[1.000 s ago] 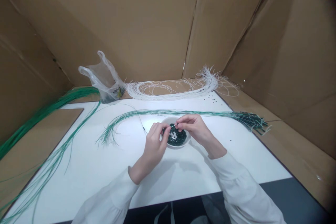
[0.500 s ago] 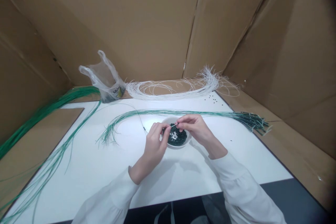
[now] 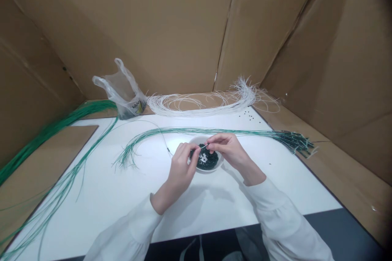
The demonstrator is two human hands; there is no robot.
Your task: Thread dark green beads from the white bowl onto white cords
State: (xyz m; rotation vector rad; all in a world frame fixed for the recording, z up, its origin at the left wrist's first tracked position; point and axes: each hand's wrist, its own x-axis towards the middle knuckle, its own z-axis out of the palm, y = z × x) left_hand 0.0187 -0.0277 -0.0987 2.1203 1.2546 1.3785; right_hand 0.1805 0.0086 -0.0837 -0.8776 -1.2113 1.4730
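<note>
Over a white bowl (image 3: 221,166) of small dark green beads (image 3: 208,165), my two hands come close together. My left hand (image 3: 181,164) is closed, thumb and forefinger pinching a thin cord (image 3: 204,147). The short end of that cord spans the gap to my right hand (image 3: 229,151), whose fingertips also pinch it. Whether a bead sits between the right fingertips is too small to tell. Left of my left hand the cord loops away over the table, with a small dark piece (image 3: 168,149) on it.
Behind the bowl lies a bundle of green cords (image 3: 196,131), its right ends dark with beads. Farther back are white cords (image 3: 183,110) and a plastic bag (image 3: 125,98). More green cords (image 3: 61,126) lie left. Loose beads (image 3: 250,116) dot the white table (image 3: 122,195); cardboard walls surround it.
My left fingertips have shifted very slightly right along the cord, and the short stretch between my hands now looks a little bent. The rest is the same.
</note>
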